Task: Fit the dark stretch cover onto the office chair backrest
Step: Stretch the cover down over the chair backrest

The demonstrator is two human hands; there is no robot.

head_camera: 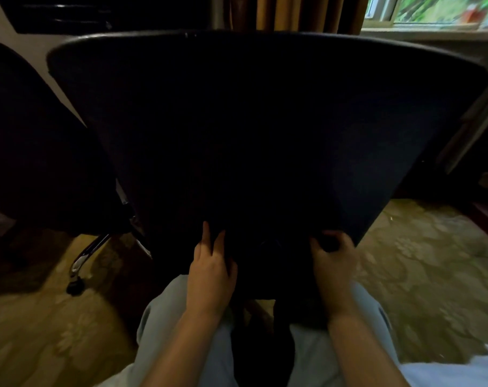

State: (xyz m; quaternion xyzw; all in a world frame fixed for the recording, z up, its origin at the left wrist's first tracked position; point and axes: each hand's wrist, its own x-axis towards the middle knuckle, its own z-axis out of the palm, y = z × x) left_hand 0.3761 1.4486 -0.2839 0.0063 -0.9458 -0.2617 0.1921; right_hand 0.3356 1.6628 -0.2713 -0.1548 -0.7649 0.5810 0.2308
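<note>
Dim room: patterned carpet (pixel 432 261), golden-brown curtains (pixel 293 12), daylit window (pixel 432 9) upper right, second dark chair (pixel 28 149) at left.

We have only one view, from a wide-angle camera worn on the person's head. It looks forward and steeply down from just behind the office chair backrest (pixel 265 121), which is very near and fills most of the frame. Both forearms enter from the bottom edge, with the left hand (pixel 212 275) and the right hand (pixel 334 272) low in the middle. The carpeted floor (pixel 432 261) shows at both lower sides, a window (pixel 432 9) is in the top right corner, and a second chair (pixel 36 149) is at the left edge.
</note>
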